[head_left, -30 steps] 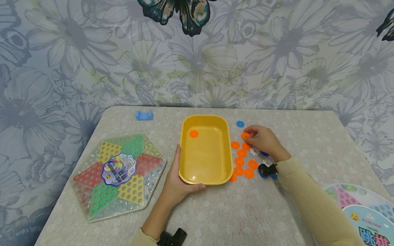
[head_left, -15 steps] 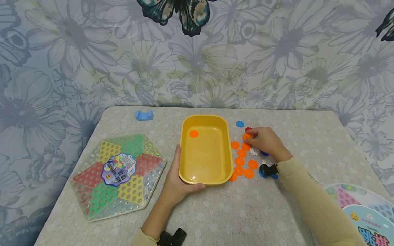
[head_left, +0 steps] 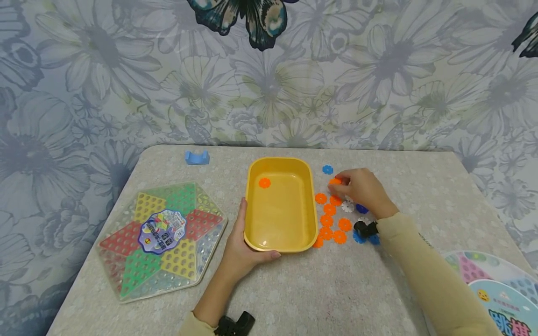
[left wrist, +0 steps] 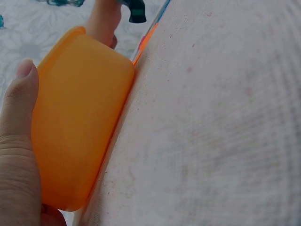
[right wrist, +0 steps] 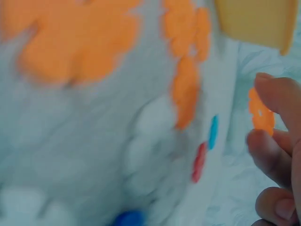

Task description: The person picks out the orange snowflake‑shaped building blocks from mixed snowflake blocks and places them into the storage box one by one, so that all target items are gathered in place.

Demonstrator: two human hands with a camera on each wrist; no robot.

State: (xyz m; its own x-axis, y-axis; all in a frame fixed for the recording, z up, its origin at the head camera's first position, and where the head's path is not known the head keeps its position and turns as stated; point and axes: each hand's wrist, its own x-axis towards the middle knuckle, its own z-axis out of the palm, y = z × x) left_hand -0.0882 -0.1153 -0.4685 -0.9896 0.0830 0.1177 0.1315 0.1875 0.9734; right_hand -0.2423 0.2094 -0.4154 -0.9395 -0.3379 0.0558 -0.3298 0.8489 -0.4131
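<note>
A yellow plastic tray (head_left: 280, 210) stands mid-table, with one orange notched disc (head_left: 265, 183) inside it. My left hand (head_left: 245, 254) holds the tray at its near left corner, the thumb along the near side and the fingers by the left side. In the left wrist view the thumb (left wrist: 19, 136) lies against the tray's wall (left wrist: 82, 117). Between thumb and fingertip my right hand (head_left: 364, 191) pinches another orange disc (right wrist: 261, 112), raised off the table beside the tray. Several orange discs (head_left: 327, 220) lie below that hand.
White discs (head_left: 347, 206), a dark blue disc (head_left: 362, 209) and a blue disc (head_left: 328, 169) lie near the right hand. A red disc (right wrist: 199, 162) shows in the right wrist view. Left are a hexagonal game board (head_left: 164, 240) and blue piece (head_left: 197, 157); a round game box (head_left: 504, 294) sits right.
My right hand first touches the orange disc near the table, slides slightly right, then lifts it a little up and left. The left hand and tray stay put.
</note>
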